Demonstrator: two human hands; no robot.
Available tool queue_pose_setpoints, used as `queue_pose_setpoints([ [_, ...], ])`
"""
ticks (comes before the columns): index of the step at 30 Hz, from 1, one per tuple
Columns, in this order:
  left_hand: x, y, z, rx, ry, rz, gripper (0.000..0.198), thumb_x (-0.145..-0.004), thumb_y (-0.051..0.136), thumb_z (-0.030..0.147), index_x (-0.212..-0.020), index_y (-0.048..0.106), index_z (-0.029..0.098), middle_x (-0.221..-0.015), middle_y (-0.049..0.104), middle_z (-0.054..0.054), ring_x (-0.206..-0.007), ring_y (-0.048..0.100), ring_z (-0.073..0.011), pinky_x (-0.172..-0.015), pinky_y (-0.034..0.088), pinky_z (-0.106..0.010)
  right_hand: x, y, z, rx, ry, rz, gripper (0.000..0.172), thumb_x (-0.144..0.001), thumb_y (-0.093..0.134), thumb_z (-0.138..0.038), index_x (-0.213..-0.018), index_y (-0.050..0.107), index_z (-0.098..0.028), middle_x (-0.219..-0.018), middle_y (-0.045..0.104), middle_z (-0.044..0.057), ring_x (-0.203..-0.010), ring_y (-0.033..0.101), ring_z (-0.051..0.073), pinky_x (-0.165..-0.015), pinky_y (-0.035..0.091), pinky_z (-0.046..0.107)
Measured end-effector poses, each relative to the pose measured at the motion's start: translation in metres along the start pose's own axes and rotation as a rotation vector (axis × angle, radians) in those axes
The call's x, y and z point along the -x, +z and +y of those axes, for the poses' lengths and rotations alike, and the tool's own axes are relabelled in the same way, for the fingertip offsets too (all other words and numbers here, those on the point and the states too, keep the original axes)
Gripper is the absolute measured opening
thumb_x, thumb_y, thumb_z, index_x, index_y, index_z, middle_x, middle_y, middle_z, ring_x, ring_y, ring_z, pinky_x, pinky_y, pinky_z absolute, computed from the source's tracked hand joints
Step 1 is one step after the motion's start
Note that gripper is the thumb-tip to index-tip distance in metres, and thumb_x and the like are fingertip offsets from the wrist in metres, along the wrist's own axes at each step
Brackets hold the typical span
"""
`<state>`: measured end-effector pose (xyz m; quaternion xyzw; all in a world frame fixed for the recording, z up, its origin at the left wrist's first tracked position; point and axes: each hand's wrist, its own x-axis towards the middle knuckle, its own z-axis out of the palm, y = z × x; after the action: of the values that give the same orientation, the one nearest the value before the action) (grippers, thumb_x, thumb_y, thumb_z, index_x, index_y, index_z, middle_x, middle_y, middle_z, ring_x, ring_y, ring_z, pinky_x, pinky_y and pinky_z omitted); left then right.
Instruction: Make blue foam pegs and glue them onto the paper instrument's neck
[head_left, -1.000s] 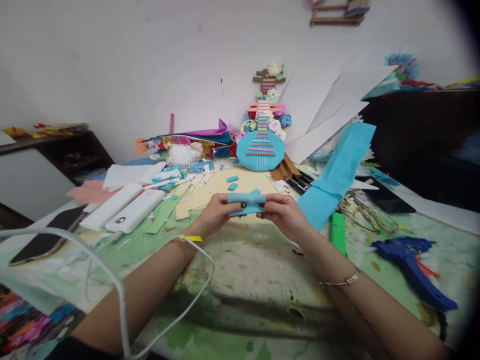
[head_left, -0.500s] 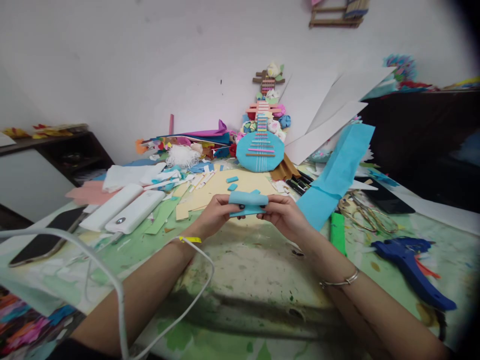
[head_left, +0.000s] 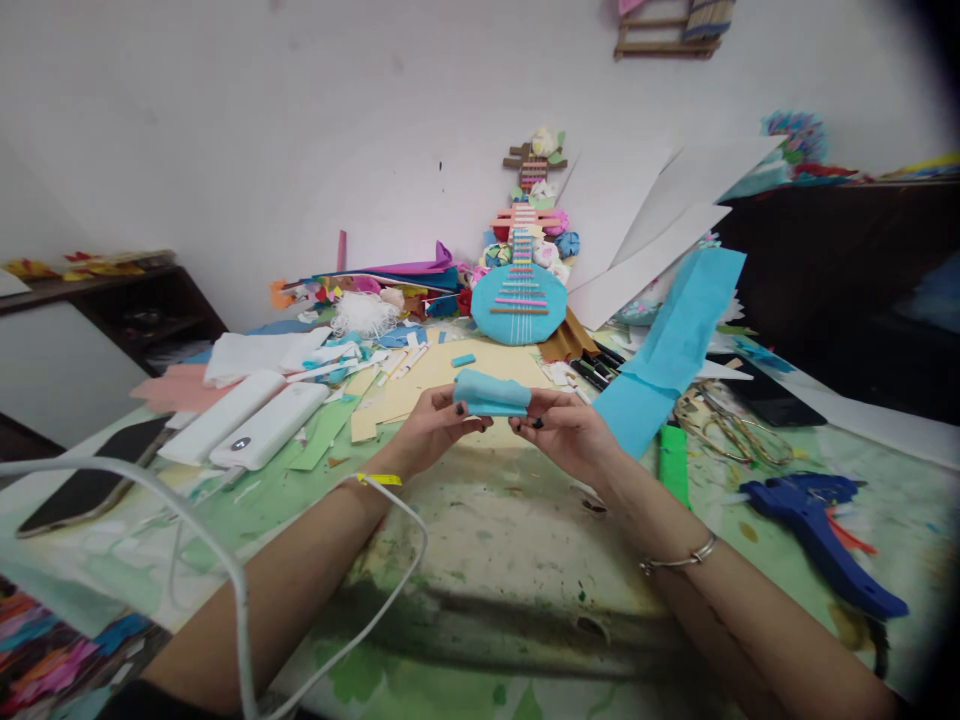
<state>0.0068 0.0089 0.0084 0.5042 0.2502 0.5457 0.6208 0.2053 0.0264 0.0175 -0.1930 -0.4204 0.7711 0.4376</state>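
Between my two hands is a small folded piece of blue crepe paper point(head_left: 491, 393), held level above the table. My left hand point(head_left: 439, 425) pinches its left end, the thumb below and the fingers behind. The right end is gripped by my right hand point(head_left: 566, 430), its thumb and fingertips near the lower edge. A small blue strip point(head_left: 463, 360) lies on the cream paper just beyond. To the right stands a long sheet of blue crepe paper point(head_left: 671, 350). A blue lute-like paper model point(head_left: 519, 303) with coloured strips leans at the back.
At right lie a blue glue gun point(head_left: 821, 535), gold-handled scissors point(head_left: 731, 425) and a green box-like piece point(head_left: 673, 465). White power banks point(head_left: 270, 425) and a phone point(head_left: 94, 475) sit at left. A white cable point(head_left: 244, 600) crosses over my left forearm.
The crepe paper has been tipped and its upper edge now curls into a rounded fold. My fingers have shifted at both ends, with the thumbs lower and more visible.
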Motion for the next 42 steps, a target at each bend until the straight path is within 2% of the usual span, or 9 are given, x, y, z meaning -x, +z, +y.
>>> queue_pose_setpoints([
  [2, 0.000, 0.000, -0.002, -0.067, 0.017, -0.016, 0.040, -0.054, 0.084, 0.032, -0.085, 0.070, 0.012, -0.077, 0.068, -0.007, -0.074, 0.062, -0.0176, -0.071, 0.048, -0.029, 0.000, 0.000, 0.000, 0.044, -0.013, -0.002, 0.031, -0.048, 0.060, -0.003, -0.074, 0.073, -0.016, -0.074, 0.070, 0.004, -0.067, 0.059, 0.013, -0.075, 0.045, 0.030],
  [4, -0.001, 0.001, -0.004, -0.163, 0.044, 0.005, 0.038, -0.053, 0.085, 0.026, -0.084, 0.069, 0.012, -0.074, 0.068, -0.005, -0.071, 0.061, -0.0158, -0.069, 0.047, -0.028, -0.001, 0.000, 0.000, 0.075, -0.030, 0.014, 0.027, -0.051, 0.066, -0.004, -0.074, 0.073, -0.016, -0.072, 0.070, 0.003, -0.066, 0.059, 0.012, -0.076, 0.045, 0.028],
  [9, -0.001, 0.005, -0.005, -0.320, 0.079, 0.138, 0.022, -0.063, 0.079, 0.024, -0.078, 0.069, 0.013, -0.066, 0.067, -0.002, -0.063, 0.059, -0.0130, -0.065, 0.046, -0.026, -0.002, -0.002, 0.004, 0.134, -0.042, 0.026, 0.018, -0.060, 0.076, -0.017, -0.078, 0.074, -0.016, -0.077, 0.070, 0.004, -0.073, 0.063, 0.012, -0.076, 0.046, 0.027],
  [14, -0.002, 0.002, -0.004, -0.467, 0.093, 0.192, 0.018, -0.069, 0.074, 0.028, -0.065, 0.068, 0.012, -0.057, 0.063, -0.002, -0.056, 0.053, -0.0109, -0.056, 0.042, -0.024, -0.003, -0.001, 0.008, 0.288, -0.074, 0.048, 0.023, -0.063, 0.078, -0.029, -0.082, 0.073, -0.016, -0.073, 0.070, 0.004, -0.067, 0.063, 0.012, -0.071, 0.049, 0.028],
  [20, -0.003, 0.002, -0.006, -0.406, 0.081, 0.192, 0.017, -0.065, 0.076, 0.026, -0.073, 0.070, 0.011, -0.065, 0.065, -0.003, -0.060, 0.054, -0.0120, -0.060, 0.045, -0.025, -0.004, -0.002, 0.009, 0.431, -0.130, 0.079, 0.029, -0.064, 0.077, -0.035, -0.084, 0.073, -0.015, -0.072, 0.072, 0.005, -0.065, 0.065, 0.014, -0.069, 0.052, 0.031],
  [27, -0.002, 0.008, -0.003, -0.247, -0.011, 0.213, 0.022, -0.066, 0.075, 0.031, -0.072, 0.071, 0.010, -0.065, 0.065, -0.004, -0.057, 0.057, -0.0117, -0.057, 0.046, -0.025, -0.004, 0.001, 0.009, 0.445, -0.136, 0.137, 0.036, -0.061, 0.079, -0.034, -0.088, 0.067, -0.014, -0.066, 0.071, 0.005, -0.061, 0.067, 0.017, -0.063, 0.052, 0.031],
  [35, -0.002, 0.006, 0.000, -0.312, -0.137, 0.242, 0.022, -0.065, 0.074, 0.029, -0.076, 0.072, 0.010, -0.071, 0.070, -0.007, -0.060, 0.062, -0.0155, -0.060, 0.048, -0.028, -0.006, -0.002, 0.011, 0.615, -0.169, 0.115, 0.027, -0.065, 0.074, -0.033, -0.079, 0.059, -0.016, -0.060, 0.069, 0.004, -0.060, 0.065, 0.016, -0.060, 0.048, 0.028],
  [42, -0.002, 0.007, 0.001, -0.359, -0.124, 0.274, 0.024, -0.064, 0.074, 0.032, -0.074, 0.072, 0.010, -0.070, 0.069, -0.008, -0.062, 0.062, -0.0163, -0.057, 0.048, -0.026, -0.004, 0.001, 0.010, 0.573, -0.158, 0.108, 0.025, -0.065, 0.073, -0.031, -0.077, 0.056, -0.017, -0.060, 0.067, 0.002, -0.060, 0.065, 0.016, -0.058, 0.046, 0.027],
])
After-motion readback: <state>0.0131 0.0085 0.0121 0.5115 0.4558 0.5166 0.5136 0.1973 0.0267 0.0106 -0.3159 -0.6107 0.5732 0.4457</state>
